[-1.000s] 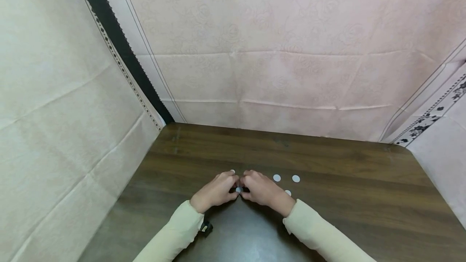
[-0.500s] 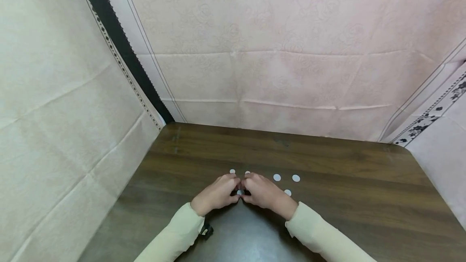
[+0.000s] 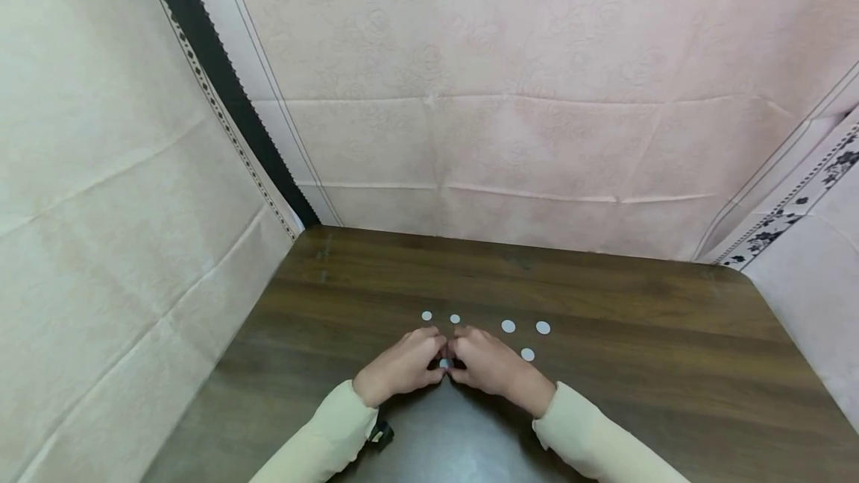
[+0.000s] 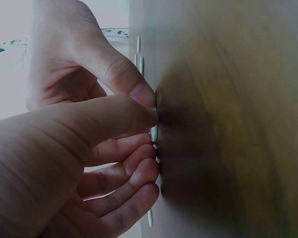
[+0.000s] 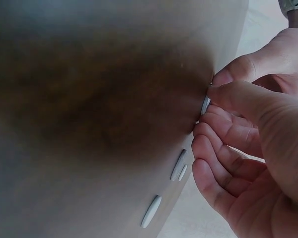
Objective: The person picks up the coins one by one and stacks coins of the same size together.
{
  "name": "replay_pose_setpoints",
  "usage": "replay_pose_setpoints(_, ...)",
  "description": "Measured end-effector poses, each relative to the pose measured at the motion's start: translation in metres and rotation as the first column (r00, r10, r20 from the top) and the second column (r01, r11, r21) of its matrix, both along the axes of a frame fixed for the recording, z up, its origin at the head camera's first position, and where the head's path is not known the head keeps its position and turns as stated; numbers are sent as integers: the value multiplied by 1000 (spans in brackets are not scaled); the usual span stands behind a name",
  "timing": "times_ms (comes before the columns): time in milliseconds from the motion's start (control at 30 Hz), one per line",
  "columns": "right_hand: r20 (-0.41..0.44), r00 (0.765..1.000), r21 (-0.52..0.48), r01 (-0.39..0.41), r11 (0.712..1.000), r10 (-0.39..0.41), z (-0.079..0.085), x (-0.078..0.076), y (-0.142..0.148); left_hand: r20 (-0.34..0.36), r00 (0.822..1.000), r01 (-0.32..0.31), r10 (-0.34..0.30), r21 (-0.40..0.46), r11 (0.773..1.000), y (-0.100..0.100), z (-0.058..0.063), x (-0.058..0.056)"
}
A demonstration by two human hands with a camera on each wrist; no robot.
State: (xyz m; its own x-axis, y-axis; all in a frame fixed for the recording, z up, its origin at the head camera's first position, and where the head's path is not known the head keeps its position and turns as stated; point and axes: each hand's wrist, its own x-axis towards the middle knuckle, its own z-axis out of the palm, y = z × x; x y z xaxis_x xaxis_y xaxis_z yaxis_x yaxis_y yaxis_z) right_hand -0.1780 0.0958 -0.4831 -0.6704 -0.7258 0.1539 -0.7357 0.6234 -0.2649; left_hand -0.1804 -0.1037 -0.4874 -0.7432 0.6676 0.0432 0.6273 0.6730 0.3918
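Observation:
A small white disc (image 3: 445,364) lies flat on the brown wooden table (image 3: 604,393), between my two hands. My left hand (image 3: 403,365) grips its left side with curled fingers and thumb, and my right hand (image 3: 495,365) does the same from the right. The thumbs meet at the near edge of the disc. In the left wrist view part of the disc (image 4: 154,131) shows below the thumb tips; the right wrist view shows a sliver of the disc (image 5: 205,105) too. Fingers cover much of it.
Two white discs, a left one (image 3: 426,316) and a right one (image 3: 455,319), lie just beyond my hands. To the right are three larger-looking ones: a disc (image 3: 508,326), another disc (image 3: 543,328) and a nearer disc (image 3: 528,355). Pale cloth (image 3: 523,133) hangs behind the table.
Both hands have slid a little towards me along the table, and the gripped disc has come with them. The two discs beyond the hands are now fully uncovered.

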Motion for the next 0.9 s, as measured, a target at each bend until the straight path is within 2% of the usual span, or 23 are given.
replay_pose_setpoints(300, -1, 1000, 14, 13, 1000, -13, 0, 10, 4, -13, 1000, 23, -23, -17, 1000, 6, -2, 5)
replay_pose_setpoints(533, -2, 1000, 13, 26, 1000, -26, 2, 14, 8, 7, 1000, 29, -29, -13, 999, 10, 0, 8)
replay_pose_setpoints(900, 35, 999, -19, -30, 999, 31, 5, 12, 15, 2, 1000, 22, -22, 15, 1000, 10, 2, 11)
